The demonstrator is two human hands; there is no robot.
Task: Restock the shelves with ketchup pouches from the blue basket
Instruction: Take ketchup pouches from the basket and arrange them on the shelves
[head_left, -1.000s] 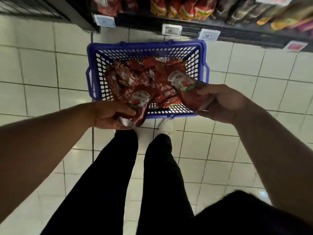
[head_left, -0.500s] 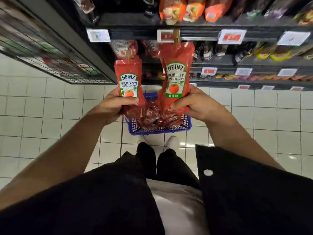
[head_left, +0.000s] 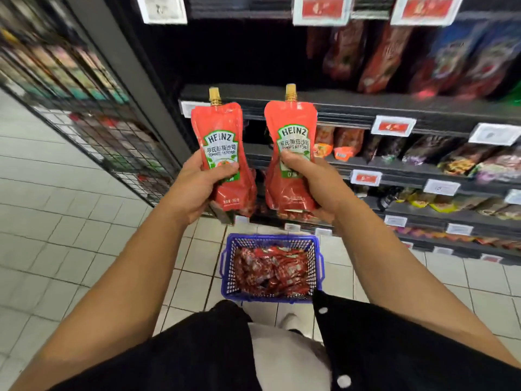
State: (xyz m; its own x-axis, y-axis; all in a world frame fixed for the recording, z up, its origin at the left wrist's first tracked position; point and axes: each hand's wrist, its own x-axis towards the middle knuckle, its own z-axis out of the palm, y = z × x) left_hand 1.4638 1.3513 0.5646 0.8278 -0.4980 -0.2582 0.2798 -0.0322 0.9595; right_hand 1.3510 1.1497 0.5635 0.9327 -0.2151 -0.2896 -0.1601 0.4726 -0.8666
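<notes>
The left grip (head_left: 197, 187) is curling round one upright ketchup pouch (head_left: 221, 153), thumb lying across its label. The right grip (head_left: 313, 182) is clutching a second pouch (head_left: 290, 153) the same way. Both pouches are hanging in front of the dark shelves (head_left: 352, 107). The blue basket (head_left: 229, 280) is sitting on the floor (head_left: 56, 221) below, holding more pouches.

I see my left grip (head_left: 197, 187) curled round one upright ketchup pouch (head_left: 222, 153) and my right grip (head_left: 313, 184) round another pouch (head_left: 290, 153), side by side and apart. Behind both grips stand the dark shelves (head_left: 352, 108); below them, on the floor, sits the blue basket (head_left: 270, 297) of pouches.
</notes>
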